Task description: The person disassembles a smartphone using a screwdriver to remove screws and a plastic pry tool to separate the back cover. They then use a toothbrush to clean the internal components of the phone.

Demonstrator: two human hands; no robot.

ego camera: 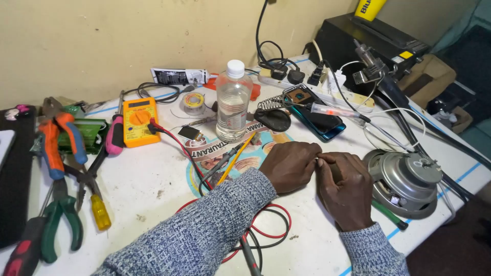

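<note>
surface: white worktable (153, 189), scuffed, blue lines along its edges
left edge: orange-handled pliers (56, 140), green-handled pliers (61, 217), yellow-handled screwdriver (97, 207)
upper left: yellow multimeter (139, 121)
centre: clear plastic bottle (233, 102), white cap, upright
lower centre: red and black leads (271, 225), looped
right: grey round motor (406, 181)
upper right: teal phone (319, 122), white power strip (312, 84)

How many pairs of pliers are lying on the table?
3. All lie at the table's left: orange-and-blue pliers by the yellow multimeter, green-handled pliers below them, red-handled pliers at the bottom corner. Clutter may hide more.
</note>
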